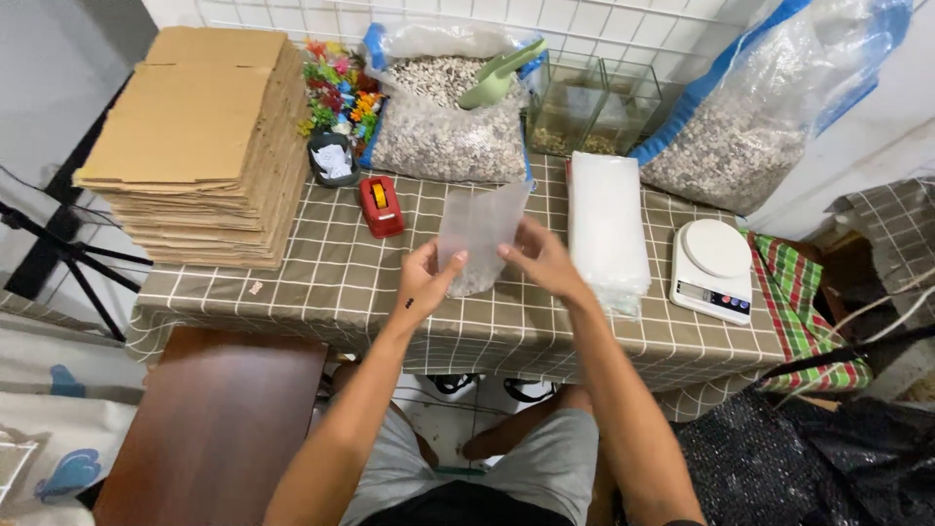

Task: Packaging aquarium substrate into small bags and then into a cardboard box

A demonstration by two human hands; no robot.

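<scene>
A small clear plastic bag [479,231] with some gravel in its bottom is held upright over the checked tablecloth [331,278]. My left hand [425,278] grips its lower left edge and my right hand [542,258] pinches its right edge. Right of my hands lies a stack of clear plastic bags [607,222]. A white kitchen scale [714,270] stands further right.
Two big open sacks of gravel [443,127] [745,127] stand at the back, a green scoop [499,73] in the left one. A stack of flat cardboard [209,146], a red tape dispenser [381,206], colourful plastic plants [339,93] and two small glass tanks [594,102] are there too.
</scene>
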